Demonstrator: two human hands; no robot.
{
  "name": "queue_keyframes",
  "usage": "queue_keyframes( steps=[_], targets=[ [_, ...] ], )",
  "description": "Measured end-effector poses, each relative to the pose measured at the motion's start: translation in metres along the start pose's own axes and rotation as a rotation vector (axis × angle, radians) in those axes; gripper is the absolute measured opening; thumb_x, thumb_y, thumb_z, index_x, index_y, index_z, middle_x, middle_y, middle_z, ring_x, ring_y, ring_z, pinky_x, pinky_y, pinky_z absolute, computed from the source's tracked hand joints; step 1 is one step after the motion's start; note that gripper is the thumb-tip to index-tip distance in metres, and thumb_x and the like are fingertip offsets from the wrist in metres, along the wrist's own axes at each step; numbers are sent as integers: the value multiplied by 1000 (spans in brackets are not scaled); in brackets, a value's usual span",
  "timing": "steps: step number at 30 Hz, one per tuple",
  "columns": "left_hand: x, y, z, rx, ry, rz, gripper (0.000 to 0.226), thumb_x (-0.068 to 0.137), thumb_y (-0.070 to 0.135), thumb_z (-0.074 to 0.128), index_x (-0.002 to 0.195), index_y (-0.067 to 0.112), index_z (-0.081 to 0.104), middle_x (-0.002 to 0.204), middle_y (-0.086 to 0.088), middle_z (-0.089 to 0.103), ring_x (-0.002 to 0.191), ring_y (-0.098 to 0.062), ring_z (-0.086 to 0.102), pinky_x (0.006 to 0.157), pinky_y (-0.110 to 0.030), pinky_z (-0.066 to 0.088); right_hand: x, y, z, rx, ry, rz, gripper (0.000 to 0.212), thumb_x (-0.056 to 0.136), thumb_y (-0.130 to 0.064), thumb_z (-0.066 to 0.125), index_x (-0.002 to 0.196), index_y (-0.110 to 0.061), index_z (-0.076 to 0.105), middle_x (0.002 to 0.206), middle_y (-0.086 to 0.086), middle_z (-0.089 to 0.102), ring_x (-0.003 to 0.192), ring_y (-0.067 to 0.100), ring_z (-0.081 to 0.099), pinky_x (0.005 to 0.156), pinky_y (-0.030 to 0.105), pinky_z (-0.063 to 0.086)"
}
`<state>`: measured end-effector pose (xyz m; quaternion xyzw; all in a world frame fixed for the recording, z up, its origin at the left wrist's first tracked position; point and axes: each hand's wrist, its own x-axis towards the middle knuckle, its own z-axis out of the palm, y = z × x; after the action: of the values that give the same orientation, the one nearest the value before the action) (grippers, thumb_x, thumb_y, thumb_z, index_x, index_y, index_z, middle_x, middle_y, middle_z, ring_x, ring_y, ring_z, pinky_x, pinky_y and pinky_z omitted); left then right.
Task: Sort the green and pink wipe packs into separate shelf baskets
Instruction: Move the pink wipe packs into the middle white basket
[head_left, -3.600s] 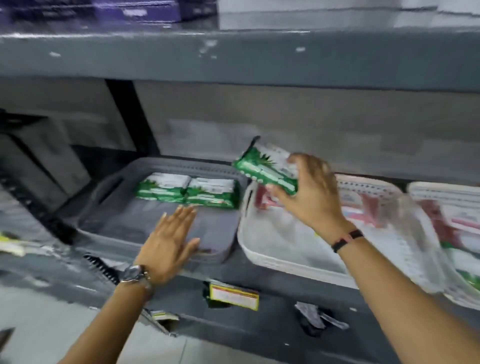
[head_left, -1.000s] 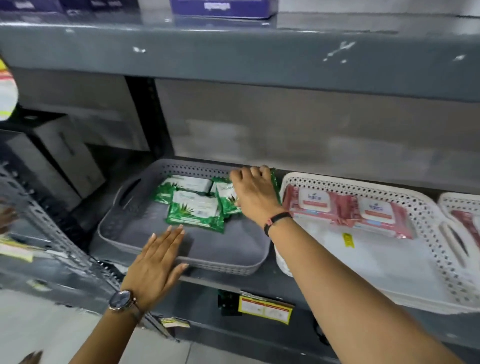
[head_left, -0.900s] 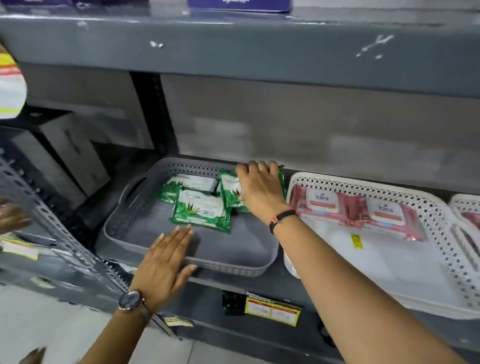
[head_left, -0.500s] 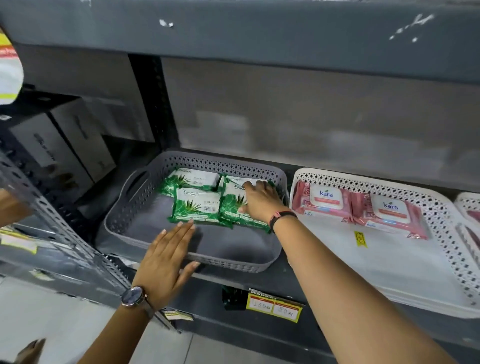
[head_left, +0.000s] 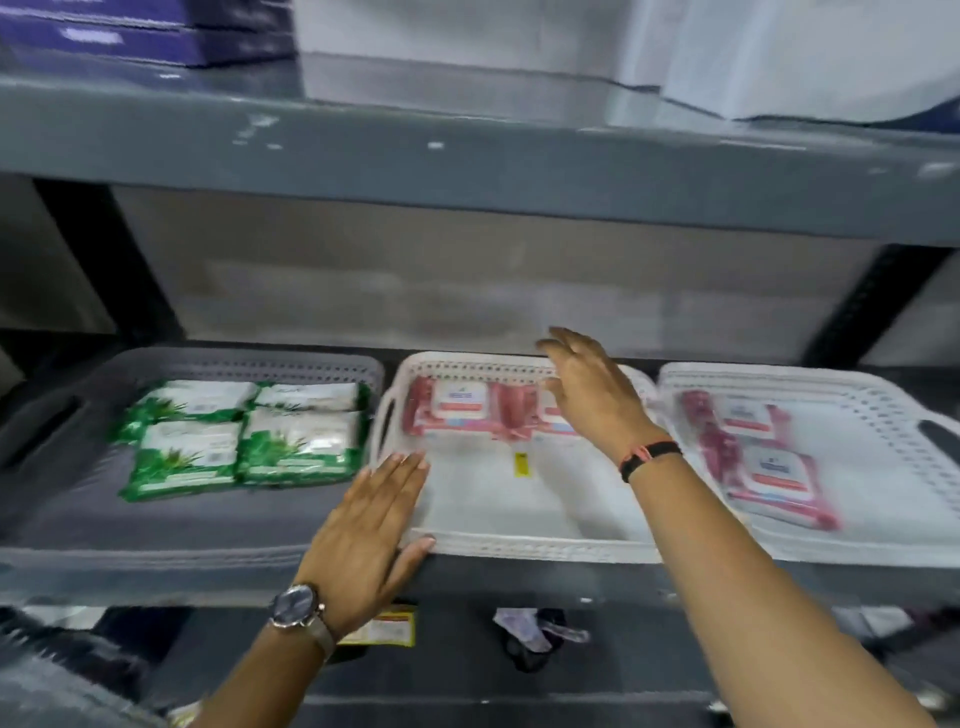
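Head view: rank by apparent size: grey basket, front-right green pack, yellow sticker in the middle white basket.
1. grey basket, largest, though cut off at the frame's left edge
2. front-right green pack
3. yellow sticker, smallest by far

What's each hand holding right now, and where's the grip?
Nothing held. The left hand lies flat and open at the front corner of the middle white perforated plastic basket; the right hand hovers open above its pink wipe packs.
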<state>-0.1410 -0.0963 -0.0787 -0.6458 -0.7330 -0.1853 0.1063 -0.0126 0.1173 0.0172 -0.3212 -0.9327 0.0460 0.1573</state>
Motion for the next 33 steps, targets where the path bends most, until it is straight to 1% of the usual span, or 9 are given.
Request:
queue_keyframes(
  steps=[7, 10, 12, 16, 21, 23, 26, 30, 33],
  targets=[
    [11, 28, 31, 7, -33, 42, 64, 96, 50, 14, 126, 3, 47, 133, -5, 46, 136, -5, 10, 111, -21, 2, -71, 138, -26, -200, -203, 334, 43, 88, 3, 41, 131, -5, 43, 138, 15, 46, 128, 28, 42, 108, 35, 33],
    [9, 23, 31, -13, -49, 71, 57, 95, 51, 14, 142, 18, 21, 151, 16, 5, 136, -2, 3, 110, -23, 6, -89, 177, -15, -214, -469, 424, 59, 87, -10, 55, 140, -11, 29, 147, 12, 36, 136, 29, 32, 112, 45, 31],
    [9, 21, 29, -31, -72, 92, 56, 95, 51, 14, 143, 24, 11, 150, 20, -5, 136, -2, 2, 110, -22, 4, -98, 193, -7, -225, -522, 426, 76, 81, -8, 65, 144, -15, 22, 152, 10, 30, 140, 28, 26, 115, 46, 27],
    [9, 22, 29, 17, -90, 85, 58, 95, 51, 15, 140, 17, 23, 151, 16, 1, 136, -1, 2, 112, -21, 2, -102, 210, 5, -227, -428, 390, 77, 81, -2, 61, 144, -18, 20, 154, 5, 25, 141, 28, 20, 115, 44, 26],
    [6, 18, 28, 96, -106, 30, 64, 94, 51, 15, 129, 3, 41, 132, -8, 48, 136, -1, 2, 111, -23, 4, -98, 210, 3, -233, -366, 410, 67, 78, -32, 71, 133, -17, 35, 137, 6, 46, 121, 27, 35, 88, 37, 32],
    [6, 18, 26, 94, -98, 10, 64, 94, 50, 14, 129, 3, 41, 125, -13, 54, 135, 1, 1, 110, -23, 4, -96, 202, -6, -227, -283, 439, 60, 77, -24, 71, 128, -17, 39, 131, 8, 50, 117, 27, 35, 78, 35, 25],
    [6, 20, 26, 91, -82, 6, 62, 95, 50, 13, 130, 6, 38, 123, -14, 57, 135, 1, 2, 110, -22, 3, -89, 174, -34, -204, -106, 461, 54, 76, -14, 67, 123, -14, 42, 124, 10, 52, 113, 29, 36, 79, 36, 27],
    [6, 20, 27, 86, -65, 5, 59, 95, 50, 12, 135, 11, 32, 121, -15, 58, 135, 0, 1, 110, -23, 2, -66, 105, -56, -92, 218, 250, 62, 77, -30, 71, 128, -11, 41, 125, 14, 52, 112, 33, 39, 86, 41, 28],
    [6, 20, 29, 83, -43, 15, 59, 95, 49, 13, 126, 6, 39, 120, -15, 58, 135, 0, 1, 111, -22, 2, -39, 49, -36, 43, 239, 61, 65, 77, -40, 70, 128, -12, 41, 128, 13, 49, 112, 32, 40, 83, 40, 25]
  ],
)
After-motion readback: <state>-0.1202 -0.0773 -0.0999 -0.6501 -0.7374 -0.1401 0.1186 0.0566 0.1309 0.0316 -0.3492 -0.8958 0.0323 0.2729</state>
